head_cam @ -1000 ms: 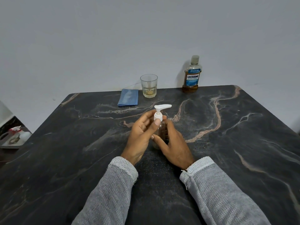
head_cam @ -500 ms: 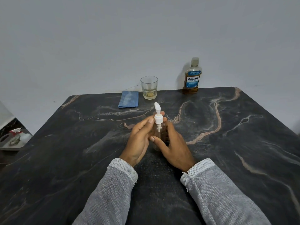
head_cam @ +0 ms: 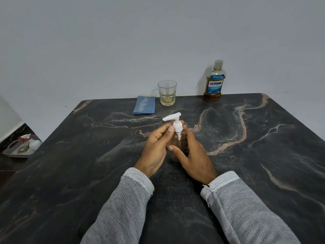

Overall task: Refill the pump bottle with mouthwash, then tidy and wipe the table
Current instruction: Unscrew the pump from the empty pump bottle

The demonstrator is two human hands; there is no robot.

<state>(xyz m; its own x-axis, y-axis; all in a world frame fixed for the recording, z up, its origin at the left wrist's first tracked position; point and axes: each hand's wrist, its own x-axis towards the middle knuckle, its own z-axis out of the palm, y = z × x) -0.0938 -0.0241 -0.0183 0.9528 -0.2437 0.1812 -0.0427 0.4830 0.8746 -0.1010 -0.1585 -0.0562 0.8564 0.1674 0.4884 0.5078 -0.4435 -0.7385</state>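
Unscrewing the pump looked like the step in hand; best done by keeping the base planted and turning only the collar. Left hand (head_cam: 154, 148) had thumb and fingertips pinched on the white pump head (head_cam: 176, 124), fingers curled close. Pump bottle (head_cam: 178, 143) stood upright mid-bench (head_cam: 70, 173), between both hands. Right hand (head_cam: 193, 155) wrapped the clear body, thumb across the front, clamped on it. Mouthwash bottle (head_cam: 214, 83) sat capped at the far edge, well apart.
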